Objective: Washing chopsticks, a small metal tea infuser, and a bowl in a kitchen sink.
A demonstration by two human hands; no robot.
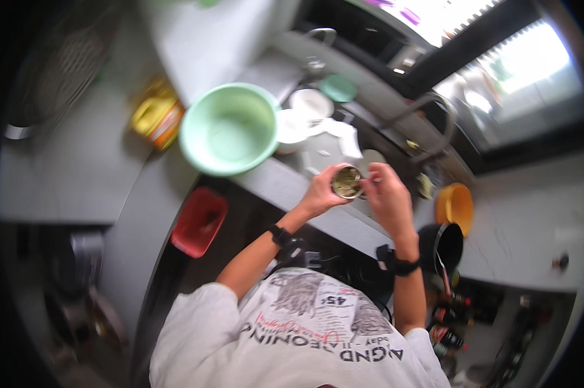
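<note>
My left hand (325, 191) holds a small round metal container (347, 182), its open top facing the camera. Greenish-brown bits lie inside it. Right beside it is my right hand (385, 191), with thumb and fingers pinched at the container's rim; something thin and pale seems to be between them, too blurred to name. Beyond the hands, white bowls (311, 104) and a pale tray or board (321, 151) stand at the sink's edge. A large mint-green basin (229, 130) rests on the counter to the left.
A yellow-capped oil bottle (158, 121) stands left of the basin. Below it is a red plastic bin (200, 222). An arched faucet (449, 121) rises over the sink. On the right are an orange bowl (454, 209) and a black pot (442, 248), with several bottles (444, 334) lower down.
</note>
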